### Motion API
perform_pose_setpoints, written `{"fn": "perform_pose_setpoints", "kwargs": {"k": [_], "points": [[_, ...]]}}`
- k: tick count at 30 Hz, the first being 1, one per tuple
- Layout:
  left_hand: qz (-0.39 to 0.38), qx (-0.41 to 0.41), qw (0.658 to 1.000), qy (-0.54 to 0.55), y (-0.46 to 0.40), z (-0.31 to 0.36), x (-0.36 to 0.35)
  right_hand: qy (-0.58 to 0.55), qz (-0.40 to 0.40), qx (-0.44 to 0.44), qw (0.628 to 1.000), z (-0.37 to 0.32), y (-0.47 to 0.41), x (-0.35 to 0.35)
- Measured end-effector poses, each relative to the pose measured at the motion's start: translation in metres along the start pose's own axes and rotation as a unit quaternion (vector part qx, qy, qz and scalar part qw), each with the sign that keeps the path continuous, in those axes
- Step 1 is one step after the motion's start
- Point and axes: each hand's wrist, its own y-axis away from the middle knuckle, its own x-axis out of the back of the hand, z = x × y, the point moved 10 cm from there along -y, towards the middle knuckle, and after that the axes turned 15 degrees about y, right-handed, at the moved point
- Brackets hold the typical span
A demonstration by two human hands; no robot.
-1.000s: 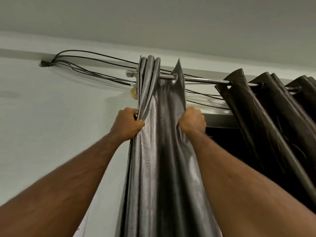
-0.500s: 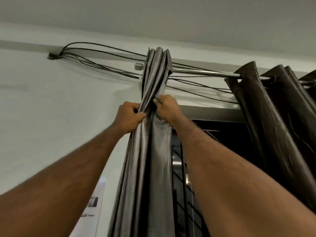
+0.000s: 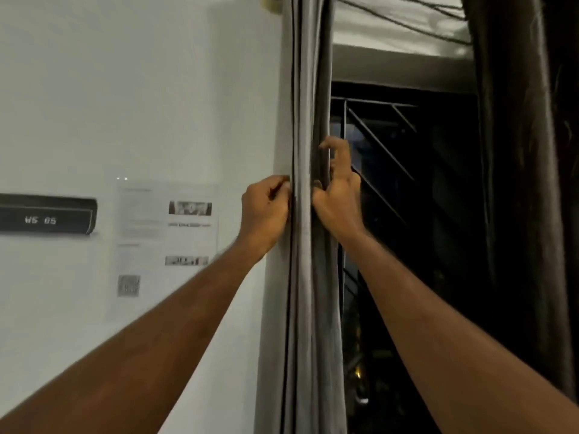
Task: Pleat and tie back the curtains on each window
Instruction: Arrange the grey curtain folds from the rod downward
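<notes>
A grey curtain point(image 3: 305, 120) hangs gathered into narrow vertical pleats at the left edge of the window. My left hand point(image 3: 264, 211) grips the left side of the pleated bundle with curled fingers. My right hand point(image 3: 336, 195) holds the right side of the same bundle, thumb in front and fingers curled behind the folds. The two hands sit at about the same height, the bundle squeezed between them. A second, darker curtain point(image 3: 513, 151) hangs bunched at the right side of the window. The rod is out of view.
A dark window with a metal grille point(image 3: 382, 158) lies behind my right arm. The white wall on the left carries a printed paper notice point(image 3: 166, 242) and a black sign point(image 3: 47, 216). Cables point(image 3: 407, 14) run across the top.
Both hands have slid down the gathered curtain from near the rod. The view has dropped with them, so the rod has left the frame and the wall notice has come in.
</notes>
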Motion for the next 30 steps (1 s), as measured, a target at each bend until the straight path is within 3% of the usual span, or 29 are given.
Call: {"fn": "perform_pose_setpoints", "kwargs": {"k": [5,12,17,22,28,30], "points": [[-0.034,0.019,0.997,-0.068,0.102,-0.04,0.021,-0.01,0.029,-0.06,0.998,0.008,0.109,-0.003],[-0.07,0.152,0.982,-0.085,0.222,-0.114,0.058,0.08,-0.052,-0.123,0.988,0.014,0.247,-0.019],[-0.06,0.234,0.96,-0.139,0.283,-0.153,0.077,0.146,-0.063,-0.133,0.978,0.016,0.299,-0.022],[-0.042,0.251,0.953,-0.164,0.336,-0.166,0.087,0.154,-0.084,-0.22,0.96,0.026,0.359,-0.022],[-0.023,0.276,0.943,-0.183,0.374,-0.178,0.094,0.314,-0.132,-0.24,0.909,0.017,0.415,-0.029],[-0.034,0.276,0.942,-0.188,0.382,-0.182,0.091,0.32,-0.191,-0.307,0.875,0.028,0.436,-0.033]]}}
